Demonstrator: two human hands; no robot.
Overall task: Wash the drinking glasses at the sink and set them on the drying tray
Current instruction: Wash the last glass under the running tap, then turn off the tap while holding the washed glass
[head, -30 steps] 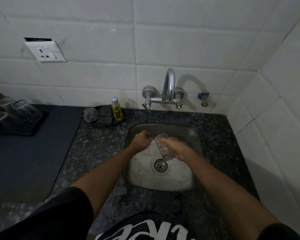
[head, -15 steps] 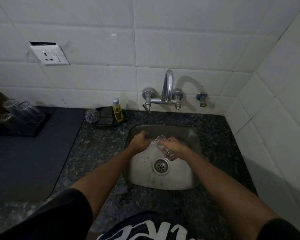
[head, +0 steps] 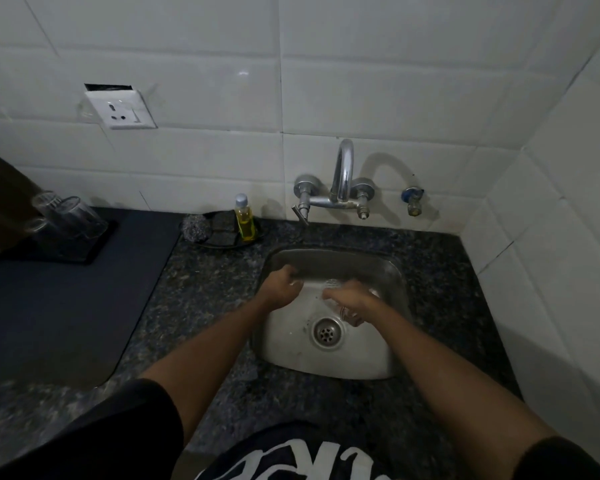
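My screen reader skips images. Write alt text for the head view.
Over a steel sink, the right hand holds a clear glass beside the closed left hand. Washed glasses stand on a dark tray far left.

speckled dark granite counter [head: 201, 292] has a dark mat [head: 59, 306] on the left, plus a soap-and-scrubber dish [head: 222, 233] by the wall

1. I am holding a clear drinking glass [head: 340, 308] low over the steel sink [head: 395, 344], tilted on its side, largely hidden by my fingers.
2. Clear glasses [head: 68, 218] are standing on the dark drying tray [head: 84, 254], far left.
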